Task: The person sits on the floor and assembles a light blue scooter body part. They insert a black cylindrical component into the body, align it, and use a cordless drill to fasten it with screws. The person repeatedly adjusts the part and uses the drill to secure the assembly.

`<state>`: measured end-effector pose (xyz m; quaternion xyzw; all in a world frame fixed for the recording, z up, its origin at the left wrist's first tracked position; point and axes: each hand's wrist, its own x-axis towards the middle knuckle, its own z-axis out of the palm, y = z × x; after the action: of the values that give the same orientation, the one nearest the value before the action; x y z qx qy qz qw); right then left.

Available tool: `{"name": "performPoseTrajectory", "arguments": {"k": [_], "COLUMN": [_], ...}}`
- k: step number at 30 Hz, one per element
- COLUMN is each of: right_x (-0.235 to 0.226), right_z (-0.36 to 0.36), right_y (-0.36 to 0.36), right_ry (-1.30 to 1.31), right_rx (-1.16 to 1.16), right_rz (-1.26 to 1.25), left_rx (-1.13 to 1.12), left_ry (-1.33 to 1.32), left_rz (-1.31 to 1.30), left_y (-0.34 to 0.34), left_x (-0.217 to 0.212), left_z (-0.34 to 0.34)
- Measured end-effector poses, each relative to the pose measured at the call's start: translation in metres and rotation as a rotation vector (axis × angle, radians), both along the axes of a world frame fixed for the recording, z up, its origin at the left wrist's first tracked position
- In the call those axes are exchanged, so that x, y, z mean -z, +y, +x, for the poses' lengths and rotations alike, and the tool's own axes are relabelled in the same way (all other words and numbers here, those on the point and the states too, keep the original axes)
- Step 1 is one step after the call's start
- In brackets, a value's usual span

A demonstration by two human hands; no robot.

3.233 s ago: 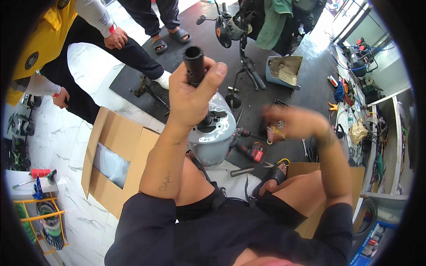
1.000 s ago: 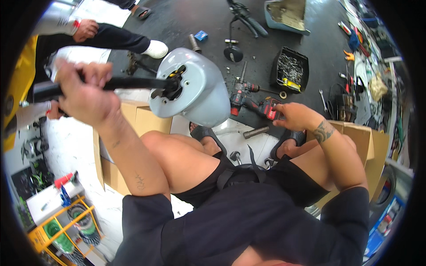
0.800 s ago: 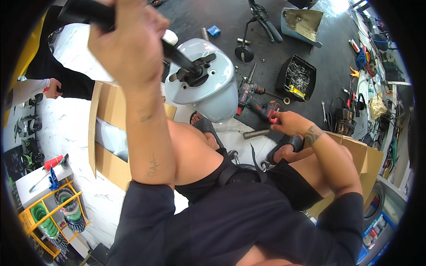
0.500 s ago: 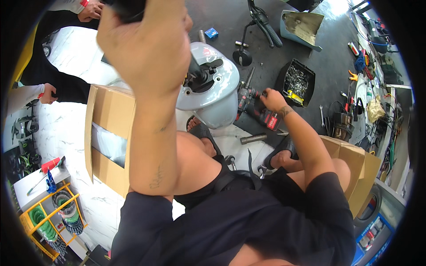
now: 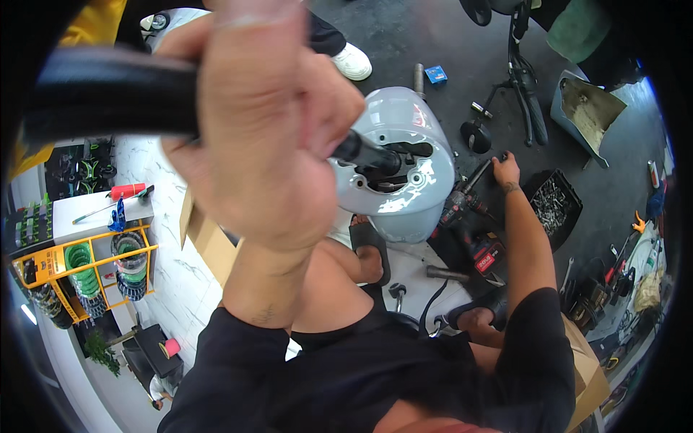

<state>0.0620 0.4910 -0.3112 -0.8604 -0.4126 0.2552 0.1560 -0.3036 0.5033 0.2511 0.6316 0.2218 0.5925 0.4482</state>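
Note:
Large and close in the view, my left hand (image 5: 260, 137) is wrapped round a black handlebar (image 5: 108, 94) whose left end runs off toward the rim. Below it a black column (image 5: 368, 154) goes down into the opening of a glossy grey scooter body shell (image 5: 404, 224). Off to the right, my right hand (image 5: 507, 173) has its fingers closed at the tip of a long bit (image 5: 478, 173) on a red and black power drill (image 5: 453, 206). Beside the drill lies a red battery pack (image 5: 489, 252).
A black tray of screws (image 5: 554, 206) stands right of my right hand. Beyond lie a round mirror (image 5: 476, 136), a small blue box (image 5: 435, 75) and a grey panel (image 5: 588, 108). A metal tube (image 5: 446, 273) is near my feet. Another person's white shoe (image 5: 352, 62) shows at the far side.
My right hand has moved from beside the drill's battery end to the tip of its long bit. My left hand looks larger and lower in view, and my view has turned left.

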Motion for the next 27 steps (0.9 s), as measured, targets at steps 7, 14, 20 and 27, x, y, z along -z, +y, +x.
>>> {"name": "performPoseTrajectory", "arguments": {"k": [7, 14, 20, 27], "right_x": [0.026, 0.001, 0.001, 0.023], "right_z": [0.008, -0.011, -0.012, 0.019], "right_y": [0.002, -0.002, 0.007, 0.014], "right_ry": [-0.053, -0.099, -0.084, -0.159], "right_rx": [-0.124, -0.050, -0.137, -0.187], "right_rz": [-0.003, 0.164, 0.088, 0.013], "left_rx": [0.006, 0.015, -0.021, -0.143], "left_ry": [0.081, 0.076, 0.023, -0.028], "left_rz": [-0.001, 0.012, -0.056, -0.099], "left_y": [0.002, -0.004, -0.014, -0.020], "left_x": [-0.004, -0.002, -0.004, -0.001], "left_z": [-0.002, -0.004, 0.005, 0.009]}}
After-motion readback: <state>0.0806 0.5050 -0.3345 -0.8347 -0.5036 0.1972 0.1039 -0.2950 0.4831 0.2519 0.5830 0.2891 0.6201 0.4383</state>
